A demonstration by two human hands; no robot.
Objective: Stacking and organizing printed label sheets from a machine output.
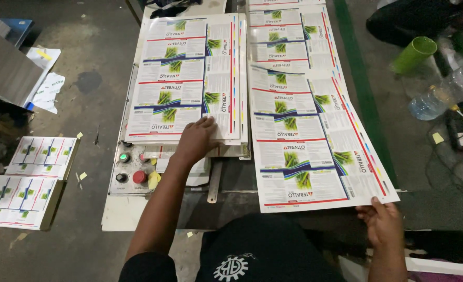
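A stack of large printed sheets, white with green plant pictures and red and blue bands, lies on a machine table. My left hand rests flat on the near edge of that stack, fingers spread. To the right lies a second printed sheet, angled outward. My right hand grips this sheet at its near right corner, thumb on top.
A control panel with green, red and black buttons sits below the left stack. Two piles of smaller printed sheets lie on the floor at left. A green cup and a plastic bottle lie at right, near another person's dark clothing.
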